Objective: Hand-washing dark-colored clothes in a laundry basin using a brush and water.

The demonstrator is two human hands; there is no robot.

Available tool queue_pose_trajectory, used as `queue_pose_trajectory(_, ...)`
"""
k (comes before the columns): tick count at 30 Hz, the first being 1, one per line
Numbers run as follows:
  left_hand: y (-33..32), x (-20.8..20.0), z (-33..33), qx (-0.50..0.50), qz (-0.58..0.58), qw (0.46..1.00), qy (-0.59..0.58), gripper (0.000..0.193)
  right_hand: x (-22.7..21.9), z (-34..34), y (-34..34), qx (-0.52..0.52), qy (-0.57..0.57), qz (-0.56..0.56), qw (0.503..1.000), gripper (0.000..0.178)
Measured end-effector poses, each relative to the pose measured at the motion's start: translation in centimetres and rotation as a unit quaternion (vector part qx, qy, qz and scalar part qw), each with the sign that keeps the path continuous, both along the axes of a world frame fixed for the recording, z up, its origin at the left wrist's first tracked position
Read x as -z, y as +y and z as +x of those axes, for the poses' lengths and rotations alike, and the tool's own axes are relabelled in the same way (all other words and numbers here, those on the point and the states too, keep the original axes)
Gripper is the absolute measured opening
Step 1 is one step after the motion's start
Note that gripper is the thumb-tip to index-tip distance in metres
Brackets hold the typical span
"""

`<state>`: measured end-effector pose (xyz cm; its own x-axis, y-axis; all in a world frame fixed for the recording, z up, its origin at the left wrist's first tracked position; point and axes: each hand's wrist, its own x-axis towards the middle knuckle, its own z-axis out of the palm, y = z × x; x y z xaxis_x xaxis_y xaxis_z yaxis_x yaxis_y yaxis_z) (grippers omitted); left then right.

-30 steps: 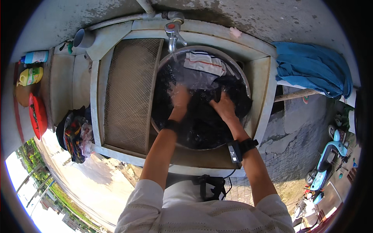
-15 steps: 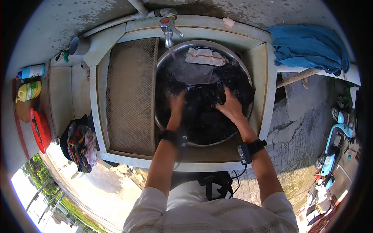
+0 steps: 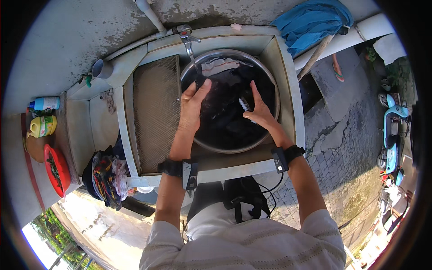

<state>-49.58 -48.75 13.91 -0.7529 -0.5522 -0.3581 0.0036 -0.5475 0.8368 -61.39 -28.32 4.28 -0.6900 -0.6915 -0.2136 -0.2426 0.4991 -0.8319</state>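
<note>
Two hands (image 3: 191, 108) at a metal basin (image 3: 234, 151) of dark cloth (image 3: 225, 130)

Starting at the far left of the frame, I pick out a blue bottle (image 3: 47, 103), a yellow jug (image 3: 43, 126) just below it, and a red bowl (image 3: 65, 173) holding something leafy. Right of these, in the lower left, I see a multicoloured bundle of clothes (image 3: 108, 180); above, in the upper left, a grey cup (image 3: 102, 69) sits by the wall.

Next comes a textured slab (image 3: 155, 112), upright in the picture and just beside the basin. The left hand (image 3: 192, 108) is raised at the basin's left rim, thumb and fingers pointing up the frame, with something dark between them; I cannot tell whether it grips that. A tap (image 3: 185, 36) stands above it at upper centre.

The basin fills the middle of my view. Inside lies the dark cloth, with a pale cloth (image 3: 220, 66) at its upper edge. Over the basin's right half I have the right hand (image 3: 262, 110), thumb and forefinger spread apart beside a small pale-edged object (image 3: 244, 104); whether the hand holds it, I cannot tell.

In the upper right I see a blue cloth (image 3: 310, 24), a wooden pole (image 3: 315, 56) below it, and another person's sandalled foot (image 3: 337, 72). A light-blue scooter (image 3: 391, 139) stands at the far right.
</note>
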Motion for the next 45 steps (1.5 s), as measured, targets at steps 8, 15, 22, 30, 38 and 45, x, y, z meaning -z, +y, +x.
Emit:
queue_pose_trajectory(8, -0.4, -15.3, 1.3, 0.115, -0.102, 0.977, 0.147, 0.016, -9.3, 0.7, -2.7, -0.075, -0.19, 0.109, 0.973, 0.123)
queue_pose_trajectory(15, -9.8, -22.8, 1.1, 0.059, -0.233, 0.944, 0.224, 0.031, -14.6, -2.3, -5.1, -0.088, 0.094, 0.011, 0.992, 0.084)
queue_pose_trajectory(22, -20.1, -27.9, 3.9, -0.026, -0.287, 0.929, 0.234, 0.034, -25.6, -4.3, -4.8, -0.045, 0.083, -0.173, 0.98, 0.081)
queue_pose_trajectory(30, -18.7, -13.6, 20.1, -0.069, -0.147, 0.979, 0.127, 0.028, -21.9, 3.8, -3.4, -0.197, 0.08, -0.061, 0.975, 0.086)
queue_pose_trajectory(38, -10.4, 1.7, 37.5, -0.078, -0.156, 0.911, -0.374, 0.035, -9.3, 6.8, -3.2, -0.36, -0.129, 0.158, 0.911, 0.088)
queue_pose_trajectory(45, -7.3, -1.1, 21.4, 0.028, -0.605, 0.716, -0.348, 0.042, -4.0, 0.2, -15.6, -0.169, -0.112, 0.03, 0.979, 0.094)
